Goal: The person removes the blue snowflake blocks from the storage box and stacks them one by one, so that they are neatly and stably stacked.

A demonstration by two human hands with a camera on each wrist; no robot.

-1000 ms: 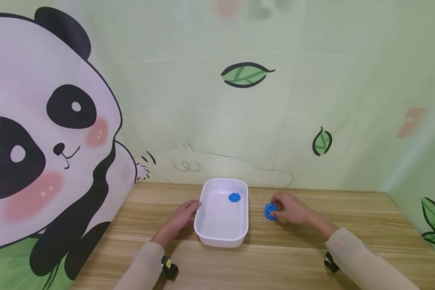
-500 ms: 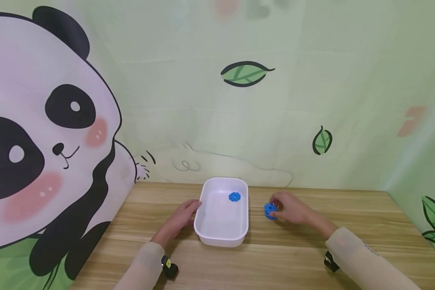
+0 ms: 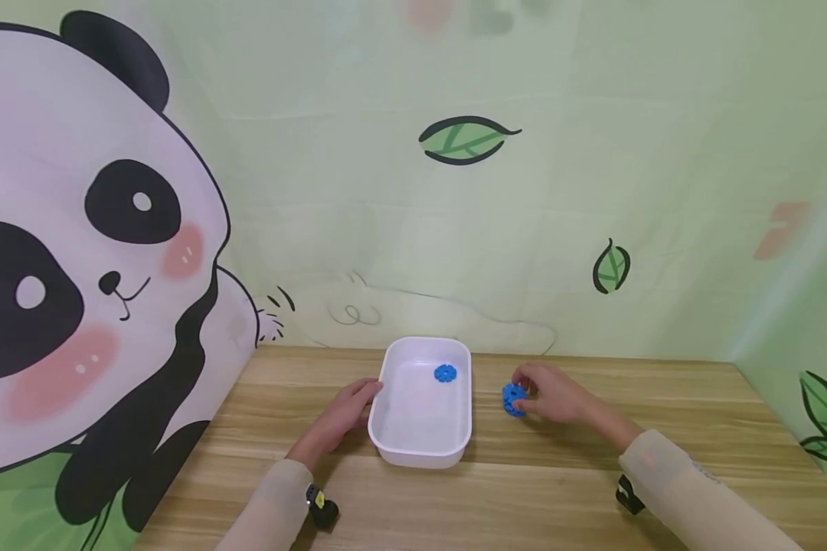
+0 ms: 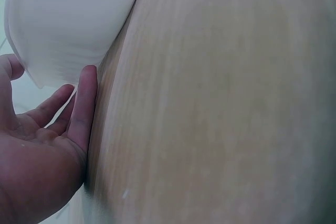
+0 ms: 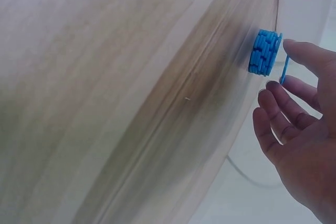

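My left hand (image 3: 350, 404) rests at the left side of a white plastic tub (image 3: 384, 436), its thumb at the rim. In the left wrist view, the fingers (image 4: 83, 103) of that hand lie fairly straight against the tub's outer wall. Over to the right of the tub, my right hand (image 3: 557, 394) pinches one thin blue notched disc (image 5: 285, 69) between thumb and fingertips. Just under it stands a short stack of blue discs (image 5: 264, 52) on the tabletop. One more blue snowflake-like disc (image 3: 445, 373) lies inside the tub near its far right corner.
The wood-grain table (image 3: 524, 497) reaches back to a pale green wall cloth (image 3: 661, 153) printed with leaves. A large printed panda (image 3: 145, 306) covers the left side. Black wrist devices sit on both sleeves.
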